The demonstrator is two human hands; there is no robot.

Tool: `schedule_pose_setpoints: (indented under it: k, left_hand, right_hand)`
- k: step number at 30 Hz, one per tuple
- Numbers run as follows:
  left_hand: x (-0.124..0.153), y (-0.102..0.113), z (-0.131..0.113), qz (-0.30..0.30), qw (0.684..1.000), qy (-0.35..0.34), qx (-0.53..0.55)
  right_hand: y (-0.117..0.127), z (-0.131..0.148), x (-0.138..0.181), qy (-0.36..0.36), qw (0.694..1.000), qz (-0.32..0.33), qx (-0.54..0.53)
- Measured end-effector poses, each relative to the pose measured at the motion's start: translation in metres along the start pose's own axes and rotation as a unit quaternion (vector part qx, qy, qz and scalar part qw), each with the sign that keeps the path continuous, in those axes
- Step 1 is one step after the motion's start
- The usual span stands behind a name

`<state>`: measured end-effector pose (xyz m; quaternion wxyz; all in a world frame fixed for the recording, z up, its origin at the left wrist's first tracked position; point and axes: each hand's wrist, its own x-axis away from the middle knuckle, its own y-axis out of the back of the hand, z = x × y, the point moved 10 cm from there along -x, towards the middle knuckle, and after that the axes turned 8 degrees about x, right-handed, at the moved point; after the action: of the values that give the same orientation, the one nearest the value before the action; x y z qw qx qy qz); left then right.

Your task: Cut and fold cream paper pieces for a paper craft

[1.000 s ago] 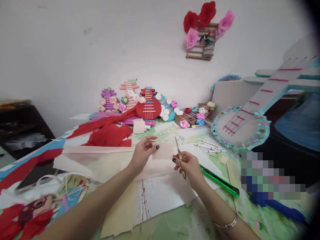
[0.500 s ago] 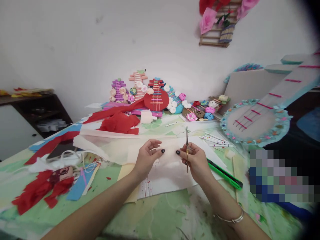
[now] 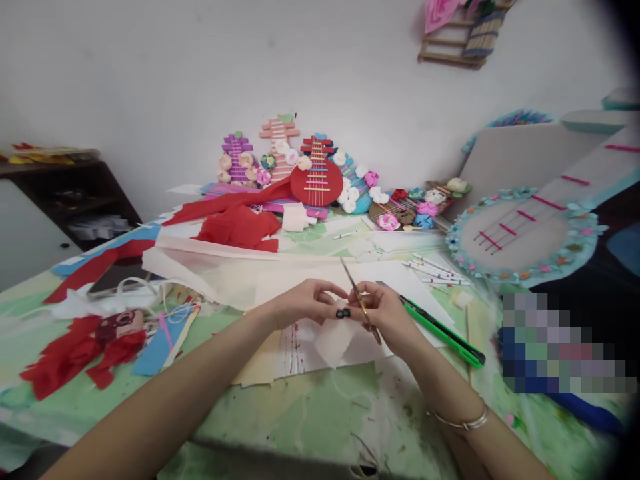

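Note:
A small piece of thin cream paper (image 3: 334,341) hangs below my fingers, over the white sheet. My left hand (image 3: 307,303) pinches it, the thumb tip meeting the right thumb at its upper edge. My right hand (image 3: 387,317) pinches the paper too. Across those right fingers lies a slim pair of scissors (image 3: 361,299) with a gold-coloured middle, seen nearly edge-on with the blades pointing up and away. Part of the paper is hidden behind the fingers. Under both hands a white sheet (image 3: 395,277) with red marks lies on the table.
To the right lies a green utility knife (image 3: 445,333), near several thin white sticks (image 3: 435,270). Red fabric (image 3: 237,230) and a long cream sheet (image 3: 200,267) spread behind. Decorated lute models (image 3: 317,180) stand against the wall; a larger one (image 3: 520,237) leans at right.
My hands have come together, thumb tips now touching. The paper has turned and hangs lower. The scissors have tilted from upright to leaning left, and the view has shifted slightly.

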<state>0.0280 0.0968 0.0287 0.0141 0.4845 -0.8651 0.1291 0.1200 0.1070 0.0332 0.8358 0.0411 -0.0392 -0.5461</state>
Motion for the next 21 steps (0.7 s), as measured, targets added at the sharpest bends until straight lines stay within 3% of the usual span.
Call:
schedule_pose_setpoints:
  k: [2,4,11,15,21]
  left_hand:
    - [-0.001,-0.007,0.004,0.027,1.0,-0.001,-0.004]
    - [-0.002,-0.006,0.006,0.014,1.0,-0.019,-0.003]
    - [0.004,0.03,0.003,-0.143,0.982,-0.094,0.079]
    - [0.01,0.042,0.001,-0.18,0.964,-0.125,0.15]
    - [0.02,0.044,-0.006,-0.215,0.943,-0.188,0.17]
  right_hand:
    - [-0.006,0.0,0.001,0.003,1.0,0.017,0.018]
    - [-0.007,0.001,0.001,0.007,1.0,0.012,0.016]
    - [0.015,0.007,-0.001,0.026,0.995,-0.079,-0.051]
    - [0.01,0.002,-0.001,0.017,0.996,-0.073,-0.043]
    - [-0.003,-0.004,-0.001,0.018,0.999,-0.05,0.003]
